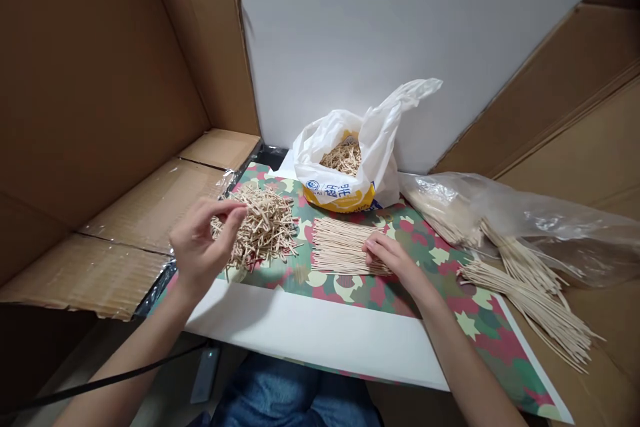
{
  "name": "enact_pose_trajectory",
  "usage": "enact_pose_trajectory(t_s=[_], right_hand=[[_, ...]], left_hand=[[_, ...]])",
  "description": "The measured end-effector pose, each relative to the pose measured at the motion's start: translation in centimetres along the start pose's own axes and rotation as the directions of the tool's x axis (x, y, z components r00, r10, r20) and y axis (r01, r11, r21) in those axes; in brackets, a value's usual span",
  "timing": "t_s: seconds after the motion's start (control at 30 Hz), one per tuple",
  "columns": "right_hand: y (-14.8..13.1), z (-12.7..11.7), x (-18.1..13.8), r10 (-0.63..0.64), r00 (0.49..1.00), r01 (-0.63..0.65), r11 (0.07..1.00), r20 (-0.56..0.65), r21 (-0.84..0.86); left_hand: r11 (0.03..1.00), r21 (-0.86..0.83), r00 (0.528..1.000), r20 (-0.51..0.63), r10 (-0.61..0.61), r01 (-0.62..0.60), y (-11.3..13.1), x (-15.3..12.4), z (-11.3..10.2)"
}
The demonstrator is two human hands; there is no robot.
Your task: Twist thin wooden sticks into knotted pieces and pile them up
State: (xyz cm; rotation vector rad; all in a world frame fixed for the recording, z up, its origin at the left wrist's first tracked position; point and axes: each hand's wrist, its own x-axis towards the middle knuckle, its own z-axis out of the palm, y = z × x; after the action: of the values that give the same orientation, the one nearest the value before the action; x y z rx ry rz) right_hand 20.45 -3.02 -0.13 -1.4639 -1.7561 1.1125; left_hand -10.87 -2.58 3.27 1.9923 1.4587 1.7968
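My left hand (pixel 203 243) hovers just in front of a loose pile of short wooden pieces (pixel 265 223), its thumb and fingers pinched together; what they hold is too small to see. My right hand (pixel 387 253) rests with fingers curled on the right end of a flat, aligned row of thin wooden sticks (pixel 340 247). Both piles lie on a camouflage-patterned sheet (pixel 450 280).
A white and yellow plastic bag (pixel 350 160) holding more short pieces stands at the back. A clear plastic bag (pixel 525 220) and bundles of long thin sticks (pixel 530 300) lie at the right. Cardboard panels (pixel 125 213) close in the left and right sides.
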Motion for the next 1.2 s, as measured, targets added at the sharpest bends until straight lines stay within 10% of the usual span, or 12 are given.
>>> enact_pose_trajectory(t_s=[0.2, 0.33, 0.43, 0.57, 0.63, 0.7, 1.2], right_hand=[[1.6, -0.3, 1.0, -0.067, 0.989, 0.059, 0.996, -0.130, -0.062], [1.6, -0.3, 1.0, -0.143, 0.917, 0.126, 0.989, -0.373, -0.072], [1.3, -0.2, 0.8, -0.207, 0.845, 0.193, 0.978, -0.493, -0.079], [1.4, -0.3, 1.0, -0.230, 0.816, 0.184, 0.973, -0.531, -0.138], [1.4, -0.6, 1.3, -0.289, 0.819, 0.197, 0.953, -0.495, -0.232], [1.4, -0.9, 1.9, -0.358, 0.836, 0.219, 0.912, -0.416, -0.345], [2.9, -0.1, 2.7, -0.417, 0.866, 0.266, 0.851, -0.275, -0.452]], left_hand=[[0.920, 0.389, 0.992, 0.097, -0.078, 0.035, -3.0, 2.6, -3.6], [0.947, 0.315, 0.998, -0.027, -0.055, 0.061, -0.8, 2.5, -4.7], [0.991, 0.120, 0.991, 0.130, 0.040, -0.056, 1.7, 1.7, -2.5], [0.898, -0.008, 0.748, 0.550, 0.371, -0.439, 2.9, 0.5, 4.1], [0.812, 0.024, 0.580, 0.712, 0.395, -0.583, 2.4, 0.2, 7.6], [0.751, 0.070, 0.516, 0.768, 0.379, -0.656, 1.5, 0.2, 10.4], [0.830, 0.066, 0.486, 0.835, 0.258, -0.554, -2.2, 0.2, 13.3]])
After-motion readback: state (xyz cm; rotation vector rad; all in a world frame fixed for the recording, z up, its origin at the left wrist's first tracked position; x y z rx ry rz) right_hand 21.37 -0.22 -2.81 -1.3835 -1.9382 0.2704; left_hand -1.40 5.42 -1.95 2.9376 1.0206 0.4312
